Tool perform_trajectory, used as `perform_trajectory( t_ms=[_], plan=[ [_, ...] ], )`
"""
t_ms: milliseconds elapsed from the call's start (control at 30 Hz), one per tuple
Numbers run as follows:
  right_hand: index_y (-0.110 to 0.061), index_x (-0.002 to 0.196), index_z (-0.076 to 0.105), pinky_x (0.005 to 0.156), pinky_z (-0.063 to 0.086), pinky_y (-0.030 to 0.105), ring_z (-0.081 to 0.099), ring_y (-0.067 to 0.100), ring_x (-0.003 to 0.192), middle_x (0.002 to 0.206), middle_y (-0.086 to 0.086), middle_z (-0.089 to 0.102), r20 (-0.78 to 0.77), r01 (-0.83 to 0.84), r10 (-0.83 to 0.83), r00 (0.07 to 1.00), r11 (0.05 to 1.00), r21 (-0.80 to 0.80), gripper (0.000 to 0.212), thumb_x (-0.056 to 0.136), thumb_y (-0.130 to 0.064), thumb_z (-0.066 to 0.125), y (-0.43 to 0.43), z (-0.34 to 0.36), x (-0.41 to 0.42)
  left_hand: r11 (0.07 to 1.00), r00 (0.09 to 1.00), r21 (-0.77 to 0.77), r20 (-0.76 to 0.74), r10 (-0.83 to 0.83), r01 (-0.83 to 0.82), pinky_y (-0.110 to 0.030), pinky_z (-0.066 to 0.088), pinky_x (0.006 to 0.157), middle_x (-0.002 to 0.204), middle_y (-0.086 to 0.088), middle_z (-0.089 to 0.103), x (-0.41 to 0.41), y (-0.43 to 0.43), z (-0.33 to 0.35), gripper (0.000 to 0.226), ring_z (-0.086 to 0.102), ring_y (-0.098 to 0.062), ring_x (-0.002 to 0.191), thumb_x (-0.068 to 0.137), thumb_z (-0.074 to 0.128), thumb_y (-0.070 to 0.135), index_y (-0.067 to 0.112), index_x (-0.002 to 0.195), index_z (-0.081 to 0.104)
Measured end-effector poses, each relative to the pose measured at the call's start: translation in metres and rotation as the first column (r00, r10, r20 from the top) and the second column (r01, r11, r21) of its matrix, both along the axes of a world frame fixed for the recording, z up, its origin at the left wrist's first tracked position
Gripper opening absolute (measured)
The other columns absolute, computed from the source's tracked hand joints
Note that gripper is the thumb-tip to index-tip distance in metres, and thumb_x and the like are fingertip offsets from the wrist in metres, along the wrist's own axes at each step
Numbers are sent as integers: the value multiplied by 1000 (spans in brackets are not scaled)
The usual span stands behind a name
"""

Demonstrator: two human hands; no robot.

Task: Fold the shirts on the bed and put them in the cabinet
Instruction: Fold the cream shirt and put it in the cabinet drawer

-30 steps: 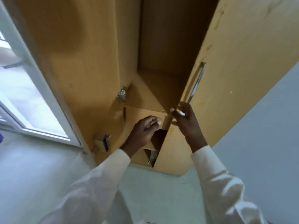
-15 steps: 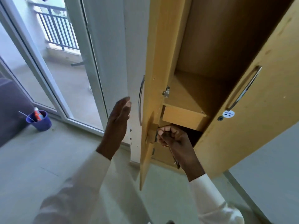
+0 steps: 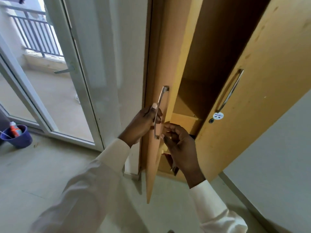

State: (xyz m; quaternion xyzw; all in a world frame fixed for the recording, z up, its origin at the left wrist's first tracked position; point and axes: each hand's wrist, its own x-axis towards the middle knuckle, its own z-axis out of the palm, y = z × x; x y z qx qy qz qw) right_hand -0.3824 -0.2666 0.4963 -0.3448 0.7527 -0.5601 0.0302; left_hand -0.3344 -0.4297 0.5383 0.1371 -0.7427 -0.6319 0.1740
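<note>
A light wooden cabinet fills the middle and right of the view. Its left door [image 3: 155, 64] stands partly swung, edge toward me. My left hand [image 3: 143, 125] grips the metal handle [image 3: 159, 110] on that door. My right hand [image 3: 178, 143] is at the door's inner edge, fingers curled and pinching something small there; what it is I cannot tell. The right door [image 3: 262, 91] stands open with its own handle [image 3: 229, 90]. Between the doors a bare wooden shelf [image 3: 186, 101] shows. No shirts or bed are in view.
A white-framed glass balcony door [image 3: 67, 78] stands to the left, with railings outside. A blue bucket [image 3: 16, 137] holding a bottle sits on the floor at far left. Pale floor lies below, and a grey-white wall [image 3: 277, 157] runs at right.
My left hand went from hovering open beside the left door to gripping its handle. The door has swung further toward the cabinet. My right hand stays at the door's inner edge.
</note>
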Motion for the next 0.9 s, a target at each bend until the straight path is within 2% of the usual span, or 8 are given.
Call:
perform_trajectory(
  t_ms=[100, 200, 367, 433, 567, 700, 833, 900],
  plan=[
    [-14, 119, 65, 82, 49, 8, 64, 2, 104, 112, -7, 68, -91, 158, -164, 982, 985, -62, 27, 92, -13, 69, 14, 3, -14, 997, 996, -7, 21, -81, 81, -50, 52, 94, 90, -6, 64, -29, 25, 0, 50, 63, -29, 95, 101, 31, 56, 17, 91, 60],
    [-17, 109, 64, 79, 46, 6, 64, -1, 96, 102, -10, 69, -70, 250, -259, 963, 961, -119, 20, 92, -7, 68, 27, 7, -34, 991, 992, -25, 8, -128, 128, -47, 51, 93, 85, -1, 62, -55, 44, -3, 45, 62, -19, 88, 100, 32, 57, 26, 84, 59],
    [-18, 104, 67, 83, 54, 19, 67, 4, 92, 98, -9, 72, -62, 379, -387, 920, 919, -111, 16, 91, -8, 68, 50, 4, -89, 986, 987, -50, -12, -161, 160, -46, 54, 93, 87, -1, 65, -100, 63, -12, 45, 67, -13, 89, 99, 34, 61, 25, 89, 59],
    [-17, 104, 69, 81, 55, 22, 68, 5, 90, 96, -8, 73, -45, 402, -408, 912, 910, -103, 15, 92, -9, 67, 58, 3, -110, 984, 986, -58, -8, -169, 168, -43, 55, 90, 88, -1, 67, -116, 72, -11, 44, 67, -13, 88, 100, 35, 58, 23, 91, 59],
    [-19, 102, 69, 79, 54, 19, 69, 5, 86, 94, -6, 74, -44, 425, -428, 903, 903, -58, 14, 91, -10, 65, 64, 8, -145, 984, 988, -87, 22, -155, 156, -51, 56, 91, 89, -3, 70, -148, 82, -9, 46, 67, -21, 92, 98, 35, 62, 24, 92, 61],
    [-25, 96, 71, 75, 55, 25, 70, 11, 80, 88, -5, 75, 105, 377, -374, 921, 926, -10, 13, 86, -19, 65, 85, 19, -200, 980, 991, -152, 29, -129, 132, -50, 54, 93, 88, -4, 70, -180, 96, -4, 52, 67, -21, 89, 99, 33, 61, 18, 94, 61],
    [-18, 119, 67, 90, 53, 31, 67, 17, 100, 111, -1, 73, 97, 577, -574, 813, 817, 2, 30, 90, -28, 65, 98, 43, -266, 987, 996, -137, 35, -84, 88, -49, 56, 89, 87, -5, 72, -201, 102, -3, 52, 70, -18, 86, 101, 33, 57, 14, 95, 61],
    [-17, 129, 60, 94, 50, 33, 64, 21, 109, 121, 3, 69, 109, 527, -532, 839, 846, 80, 38, 94, -32, 61, 91, 55, -294, 987, 997, -145, 35, -63, 68, -48, 55, 89, 86, -3, 72, -209, 103, -6, 50, 70, -18, 86, 101, 34, 58, 17, 93, 61]
  ],
)
